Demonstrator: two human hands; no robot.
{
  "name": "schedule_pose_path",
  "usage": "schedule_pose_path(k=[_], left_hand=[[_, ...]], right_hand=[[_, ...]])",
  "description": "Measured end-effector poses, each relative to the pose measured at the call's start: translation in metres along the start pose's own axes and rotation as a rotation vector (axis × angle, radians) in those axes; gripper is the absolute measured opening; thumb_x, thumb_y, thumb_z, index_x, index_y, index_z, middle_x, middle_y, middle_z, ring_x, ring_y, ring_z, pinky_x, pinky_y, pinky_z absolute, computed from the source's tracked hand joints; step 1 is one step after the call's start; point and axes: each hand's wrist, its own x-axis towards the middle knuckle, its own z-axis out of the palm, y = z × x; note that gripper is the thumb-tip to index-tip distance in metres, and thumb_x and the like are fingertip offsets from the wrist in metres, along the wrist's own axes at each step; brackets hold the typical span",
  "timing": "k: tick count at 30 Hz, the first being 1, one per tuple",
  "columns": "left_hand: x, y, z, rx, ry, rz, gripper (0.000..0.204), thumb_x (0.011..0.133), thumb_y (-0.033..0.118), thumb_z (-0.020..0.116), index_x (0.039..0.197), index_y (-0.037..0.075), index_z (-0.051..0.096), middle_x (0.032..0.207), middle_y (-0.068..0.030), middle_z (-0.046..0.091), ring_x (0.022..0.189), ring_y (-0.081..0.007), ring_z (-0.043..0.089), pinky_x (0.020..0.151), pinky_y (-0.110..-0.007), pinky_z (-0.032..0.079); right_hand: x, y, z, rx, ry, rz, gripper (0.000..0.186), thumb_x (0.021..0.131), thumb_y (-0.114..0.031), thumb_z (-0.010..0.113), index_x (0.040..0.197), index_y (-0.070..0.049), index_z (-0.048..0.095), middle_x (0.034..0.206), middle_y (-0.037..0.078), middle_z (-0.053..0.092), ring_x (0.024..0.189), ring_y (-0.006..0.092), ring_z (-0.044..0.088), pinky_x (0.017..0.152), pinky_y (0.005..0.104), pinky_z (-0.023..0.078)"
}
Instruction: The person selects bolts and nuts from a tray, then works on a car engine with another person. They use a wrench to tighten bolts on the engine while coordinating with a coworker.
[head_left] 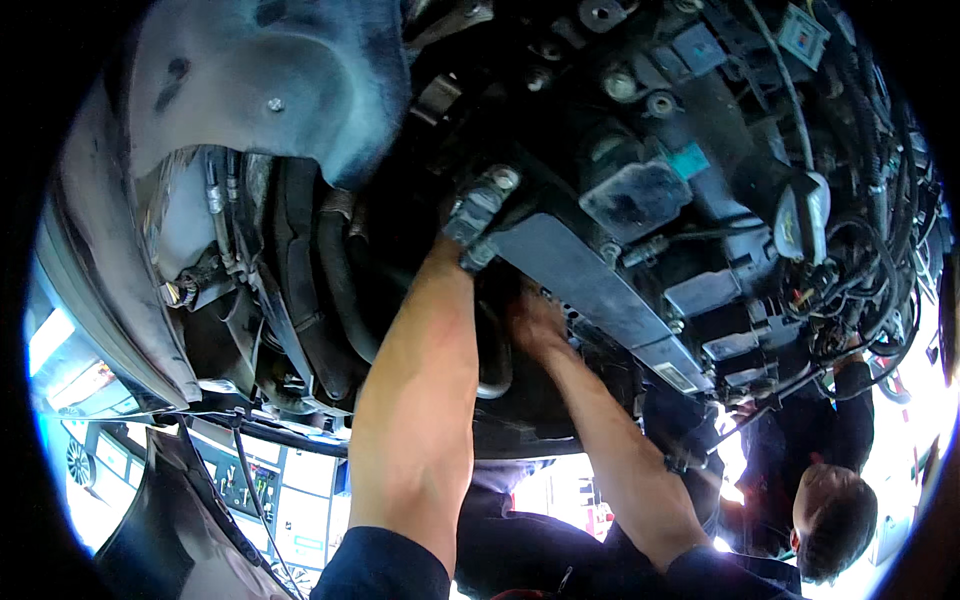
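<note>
Overhead, we record the underside of a raised car (620, 150) filling most of the frame. Our left hand (462, 228) sits at upper centre, reaching up beside a grey metal bracket with a round bolt head (487, 200); the fingers go out of sight behind it, so we cannot tell whether they grip or merely press there. Our right hand (537, 322) lies just right of centre, its fingers pushed up against the lower edge of a long flat grey metal pan (590, 280) that slants from centre toward the right; whether it is clenched or loose we cannot tell, as the fingertips are in shadow. Both forearms rise from the lower edge, dark blue sleeves at the bottom.

A black ribbed hose (335, 290) curves down left of our left forearm. A grey wheel-arch liner (270, 80) fills the upper left. Bundled black cables (860, 270) hang at the right edge. In the lower right a second person (835, 510) stands with one arm raised toward the cables. A tool board (240, 480) shows at lower left, beyond the car.
</note>
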Motion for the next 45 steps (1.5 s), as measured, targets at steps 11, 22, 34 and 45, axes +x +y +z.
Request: schedule_pose_path(k=[11,22,34,45], left_hand=[[0.003,-0.005,-0.009,-0.078,-0.041,-0.137,0.041,0.100,0.027,0.043,0.130,0.004,0.058,0.135,-0.0146,0.058,0.121,-0.0296,0.057,0.100,-0.043,0.048],[-0.006,0.005,0.002,-0.067,-0.050,-0.129,0.042,0.101,0.028,0.042,0.134,0.004,0.056,0.137,-0.0141,0.057,0.122,-0.0294,0.057,0.100,-0.042,0.048],[-0.018,0.002,-0.010,-0.087,-0.006,-0.162,0.044,0.103,0.029,0.041,0.137,0.005,0.053,0.139,-0.0136,0.055,0.123,-0.0291,0.055,0.101,-0.042,0.048],[-0.018,0.002,-0.029,-0.052,0.041,-0.227,0.046,0.104,0.031,0.040,0.141,0.005,0.051,0.141,-0.0132,0.054,0.124,-0.0288,0.055,0.101,-0.042,0.048]], right_hand=[[-0.005,-0.048,-0.047,-0.177,-0.351,-0.009,0.045,0.100,-0.030,0.042,0.136,-0.005,0.051,0.145,0.027,0.043,0.131,0.0440,0.045,0.113,0.0489,0.034],[0.005,0.085,0.040,-0.165,-0.105,-0.079,0.047,0.102,-0.031,0.042,0.138,-0.002,0.051,0.134,0.026,0.055,0.124,0.0373,0.052,0.105,0.0499,0.038],[0.002,0.071,0.008,-0.071,-0.059,-0.112,0.038,0.098,-0.026,0.050,0.127,-0.005,0.062,0.129,0.022,0.060,0.122,0.0396,0.054,0.105,0.0462,0.041],[-0.016,-0.061,-0.051,-0.542,-0.345,-0.302,0.045,0.103,-0.030,0.038,0.142,-0.011,0.048,0.135,0.032,0.050,0.122,0.0445,0.053,0.108,0.0493,0.041]])
